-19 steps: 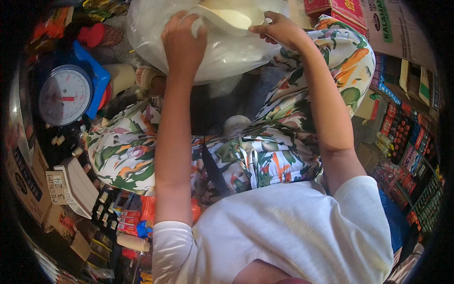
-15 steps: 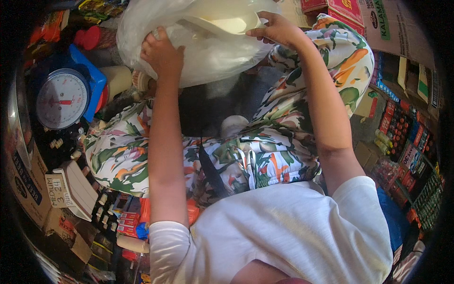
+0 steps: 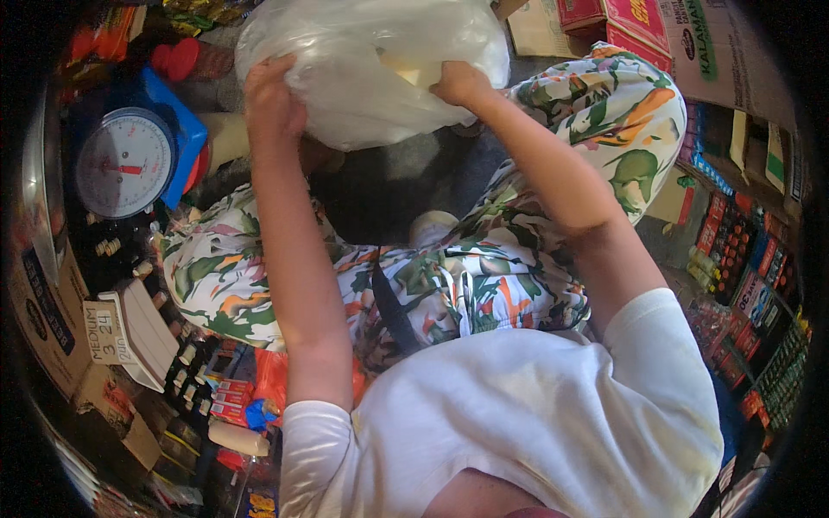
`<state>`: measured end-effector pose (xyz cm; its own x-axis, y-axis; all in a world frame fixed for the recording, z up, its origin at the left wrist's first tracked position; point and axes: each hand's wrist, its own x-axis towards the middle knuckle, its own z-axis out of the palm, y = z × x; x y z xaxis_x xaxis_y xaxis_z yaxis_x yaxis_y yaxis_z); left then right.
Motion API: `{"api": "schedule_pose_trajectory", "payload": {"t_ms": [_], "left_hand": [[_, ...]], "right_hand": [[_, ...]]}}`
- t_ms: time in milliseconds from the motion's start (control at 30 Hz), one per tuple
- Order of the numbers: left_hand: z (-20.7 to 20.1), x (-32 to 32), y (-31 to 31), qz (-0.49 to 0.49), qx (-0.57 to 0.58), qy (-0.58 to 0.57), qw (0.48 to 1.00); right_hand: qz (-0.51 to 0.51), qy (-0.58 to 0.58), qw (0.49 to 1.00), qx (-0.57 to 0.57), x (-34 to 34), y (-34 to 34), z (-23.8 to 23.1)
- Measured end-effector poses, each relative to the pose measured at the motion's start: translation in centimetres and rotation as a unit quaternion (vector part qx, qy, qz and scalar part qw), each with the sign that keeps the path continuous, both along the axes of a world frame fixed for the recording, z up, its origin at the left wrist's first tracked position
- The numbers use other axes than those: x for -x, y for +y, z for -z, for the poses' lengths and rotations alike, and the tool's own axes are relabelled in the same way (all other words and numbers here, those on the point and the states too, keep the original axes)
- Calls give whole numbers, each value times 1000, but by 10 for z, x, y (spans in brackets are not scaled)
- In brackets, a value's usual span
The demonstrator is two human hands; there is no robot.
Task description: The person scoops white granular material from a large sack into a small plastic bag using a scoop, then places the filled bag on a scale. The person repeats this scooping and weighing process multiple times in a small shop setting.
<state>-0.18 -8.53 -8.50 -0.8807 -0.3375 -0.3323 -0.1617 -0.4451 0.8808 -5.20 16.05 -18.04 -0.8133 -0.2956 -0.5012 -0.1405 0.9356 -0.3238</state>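
Observation:
A big translucent white plastic bag [image 3: 371, 108] stands open beyond my knees. My left hand [image 3: 275, 99] is closed on the bag's left edge, its fingers curled into the plastic. At the bag's mouth, my right hand [image 3: 462, 85] is closed round the near end of a cream-coloured scoop [image 3: 413, 71]. Most of the scoop is down inside the bag, behind the plastic, and only a pale part of it shows. What lies in the bag cannot be made out.
To the left stand a round dial scale [image 3: 125, 164] with a blue body and a white tub [image 3: 142, 332] bearing a cardboard sign. A red-lidded jar [image 3: 180, 60] is at the upper left. Cardboard boxes [image 3: 734, 60] and packed goods [image 3: 734, 259] line the right.
My right hand has moved left and slightly down, and the scoop has sunk into the bag. My left hand has shifted slightly left, its fingers now curled on the bag's edge.

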Motion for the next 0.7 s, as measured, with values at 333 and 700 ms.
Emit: {"api": "schedule_pose_trajectory", "payload": {"t_ms": [333, 700], "left_hand": [[-16, -2, -4, 48, 188, -54, 979], [14, -2, -60, -189, 66, 160, 967]], "right_hand": [[58, -79, 980, 175, 3, 2, 22], [89, -134, 951, 263, -31, 17, -86]]}}
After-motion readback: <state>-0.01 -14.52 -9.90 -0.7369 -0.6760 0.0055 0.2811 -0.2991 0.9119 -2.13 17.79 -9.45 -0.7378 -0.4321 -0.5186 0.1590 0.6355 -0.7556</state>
